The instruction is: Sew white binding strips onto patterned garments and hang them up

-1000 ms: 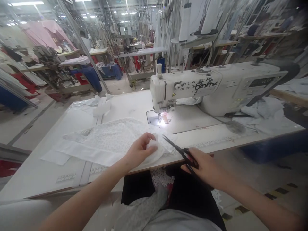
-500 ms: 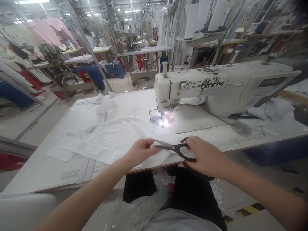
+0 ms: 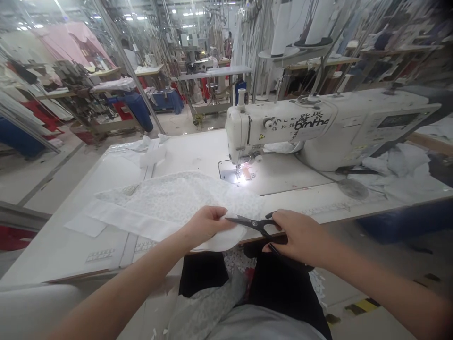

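A pale patterned piece of fabric (image 3: pixel 170 193) with a plain white band along its near side lies on the sewing table (image 3: pixel 85 222). My left hand (image 3: pixel 205 225) pinches its near edge between thumb and fingers. In my right hand (image 3: pixel 297 238) are black-handled scissors (image 3: pixel 260 224), with fingers through the handle loops. The blades look nearly closed, and their tips point left, right beside my left fingertips. Whether the tips touch the cloth I cannot tell. Behind my hands stands a white sewing machine (image 3: pixel 283 125), its lamp shining on the needle area.
Crumpled white fabric scraps (image 3: pixel 399 165) lie right of the machine. A small white piece (image 3: pixel 153 157) rests at the table's far left. Thread cones (image 3: pixel 281 33) stand behind the machine. Grey patterned cloth (image 3: pixel 208 307) hangs over my lap.
The scissor blades, apart before, have come together beside my left fingertips as my right hand closed on the handles. My left hand keeps its pinch. The view has shifted slightly.
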A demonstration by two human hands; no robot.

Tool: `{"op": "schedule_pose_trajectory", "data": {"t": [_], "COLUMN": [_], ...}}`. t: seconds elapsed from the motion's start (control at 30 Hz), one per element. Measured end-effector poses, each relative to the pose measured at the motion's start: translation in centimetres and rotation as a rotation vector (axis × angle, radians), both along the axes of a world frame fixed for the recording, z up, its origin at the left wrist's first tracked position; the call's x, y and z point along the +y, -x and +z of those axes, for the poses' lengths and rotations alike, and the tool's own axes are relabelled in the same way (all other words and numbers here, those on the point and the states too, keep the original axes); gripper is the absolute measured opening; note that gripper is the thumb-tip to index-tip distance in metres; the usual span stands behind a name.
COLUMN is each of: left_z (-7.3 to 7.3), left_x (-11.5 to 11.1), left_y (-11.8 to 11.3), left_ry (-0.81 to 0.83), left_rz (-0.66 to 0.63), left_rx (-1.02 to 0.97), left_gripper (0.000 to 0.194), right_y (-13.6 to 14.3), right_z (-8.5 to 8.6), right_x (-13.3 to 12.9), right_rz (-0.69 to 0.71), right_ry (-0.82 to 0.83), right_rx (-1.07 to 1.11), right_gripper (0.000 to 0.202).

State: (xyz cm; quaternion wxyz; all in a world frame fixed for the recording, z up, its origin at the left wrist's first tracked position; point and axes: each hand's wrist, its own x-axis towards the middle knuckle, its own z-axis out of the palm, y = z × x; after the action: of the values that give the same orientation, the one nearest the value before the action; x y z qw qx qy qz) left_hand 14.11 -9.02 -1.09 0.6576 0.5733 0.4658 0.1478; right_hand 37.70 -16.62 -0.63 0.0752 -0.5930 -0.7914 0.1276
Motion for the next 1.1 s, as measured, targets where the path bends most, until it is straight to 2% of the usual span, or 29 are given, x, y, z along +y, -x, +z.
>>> {"op": "schedule_pose_trajectory", "data": {"t": [0.13,0.27,0.37,0.47,0.63,0.73,0.8,0.87,0.93,1.0,1.1], "left_z": [0.1,-0.1,0.2,0.8,1.1,0.3,-0.4,-1.2,-1.7,-1.9,-1.5], "left_x": [0.1,0.1,0.2,0.5,0.6,0.2,0.1,0.0,-0.1,-0.3,-0.8], "left_y": [0.0,-0.2,0.2,1.4,2.8,2.7,2.2,1.7,1.2,0.8,0.5], "left_ry": [0.002,-0.010,0.024,0.022,-0.101,-0.278,-0.443,-0.612,-0.757,-0.864,-0.992], "left_rz": [-0.021,-0.094,-0.144,-0.197,-0.278,-0.231,-0.167,-0.105,-0.082,-0.116,-0.138], "left_rx": [0.061,0.089,0.095,0.026,-0.082,-0.019,0.046,0.092,0.106,0.099,0.130], "left_gripper": [0.032,0.031,0.033,0.035,0.038,0.031,0.029,0.027,0.027,0.030,0.038], "right_y": [0.0,0.4,0.2,-1.9,-8.2,-9.3,-7.5,-4.0,0.2,3.7,6.3], "right_z": [-0.3,-0.2,-0.4,-1.1,-2.7,-2.6,-2.1,-1.5,-1.1,-1.2,-1.5], "right_x": [-0.2,-0.4,-0.3,0.6,4.2,5.1,4.5,3.4,2.2,1.5,1.2], "right_rz": [0.017,0.003,-0.019,-0.148,-0.447,-0.459,-0.380,-0.276,-0.171,-0.111,-0.108], "right_ry": [0.002,-0.025,0.041,0.080,0.006,-0.175,-0.301,-0.296,-0.142,-0.022,0.081], "right_rx": [-0.035,-0.026,-0.004,0.013,-0.068,-0.016,0.059,0.196,0.534,0.838,1.153], "right_gripper": [0.037,0.039,0.038,0.037,0.037,0.036,0.028,0.020,0.019,0.018,0.019]}}
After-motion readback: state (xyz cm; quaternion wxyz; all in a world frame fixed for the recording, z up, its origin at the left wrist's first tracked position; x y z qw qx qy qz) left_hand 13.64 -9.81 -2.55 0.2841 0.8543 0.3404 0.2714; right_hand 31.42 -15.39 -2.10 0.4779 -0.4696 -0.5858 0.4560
